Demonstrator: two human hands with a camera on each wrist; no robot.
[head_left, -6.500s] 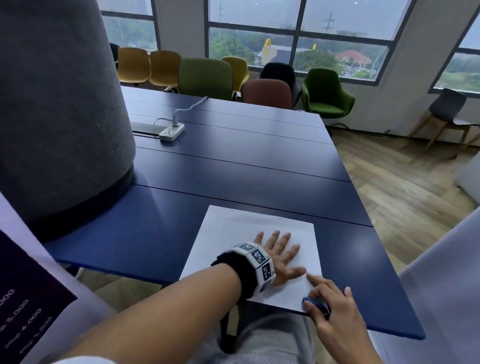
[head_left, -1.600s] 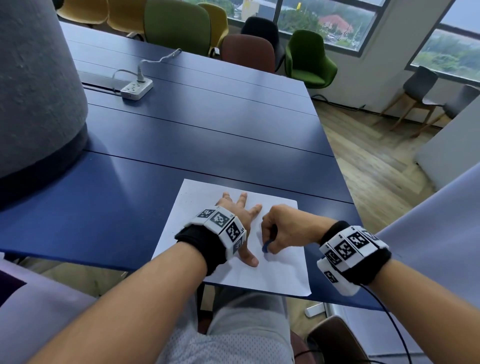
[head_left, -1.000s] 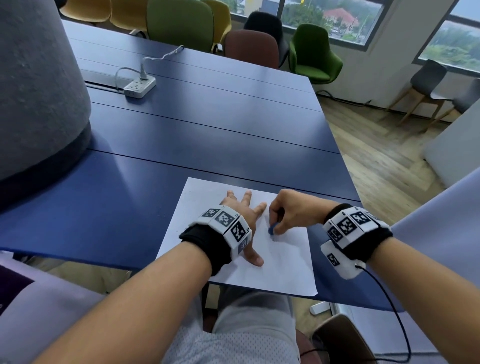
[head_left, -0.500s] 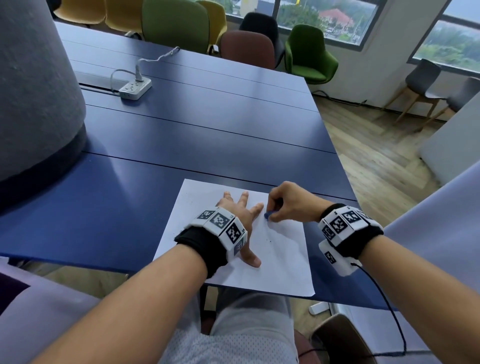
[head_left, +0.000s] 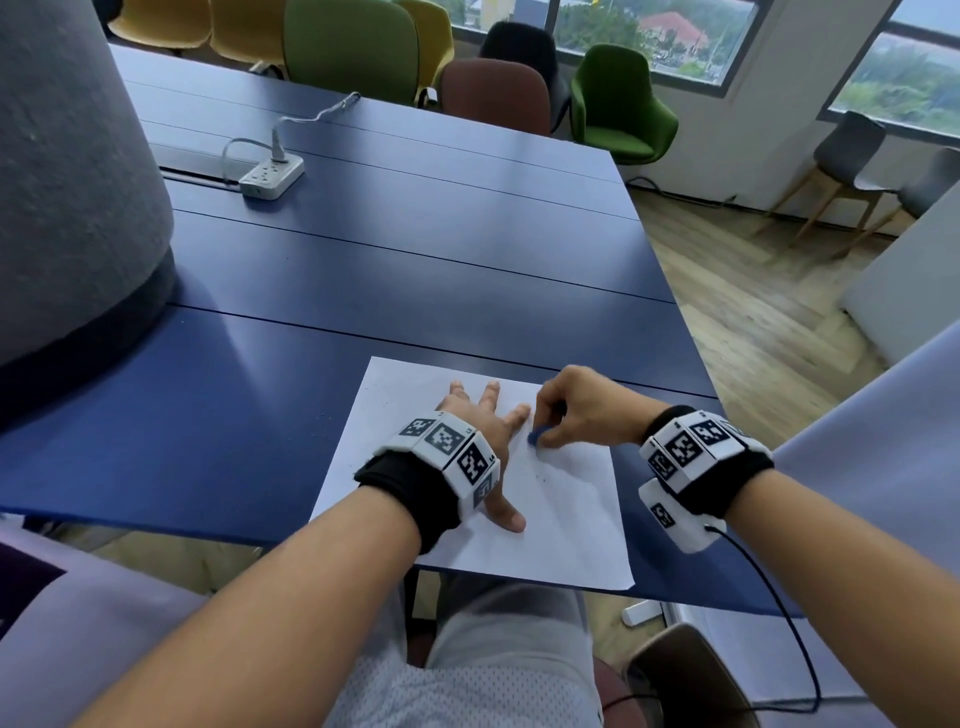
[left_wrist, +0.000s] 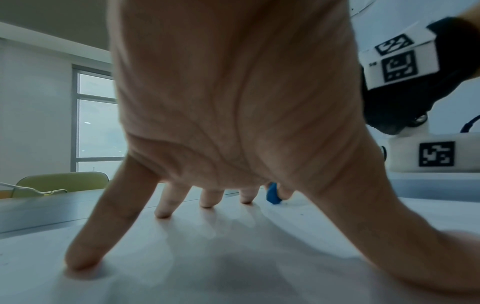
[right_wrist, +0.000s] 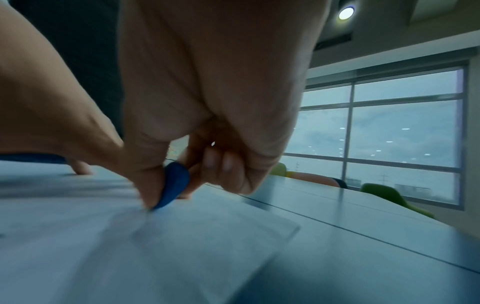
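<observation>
**A:** What is each hand doing?

**B:** The right hand (head_left: 582, 410) is curled over; its thumb and fingertips pinch a small blue rounded eraser (head_left: 535, 435); the left hand (head_left: 488, 431) lies spread with straight fingers and grips nothing

**A:** Where does the eraser sit?

**B:** Its lower edge touches the white sheet of paper (head_left: 566, 509), in the far right part of the sheet, just beside the left forefinger's tip; a few dark specks lie on the paper near it

**A:** How does the left hand meet the sheet?

**B:** In the left wrist view the fingertips (left_wrist: 163, 211) and the thumb press down on the paper while the palm arches above it; the hand covers the sheet's middle

**A:** And the paper itself?

**B:** It lies flat on the dark blue bench (head_left: 415, 270), and its near edge reaches the bench's near edge; the right wrist view is blurred low down, so I cannot tell what is marked on the sheet

**A:** Anything else about?

**B:** A white power strip (head_left: 271, 178) with a pale cable rests well apart, at the far left of the bench; a broad grey felt-covered column (head_left: 67, 182) stands at the bench's left; green, yellow, brown and black chairs (head_left: 353, 49) line the far end; both wrists wear black bands with black-and-white marker blocks (head_left: 447, 441)
</observation>
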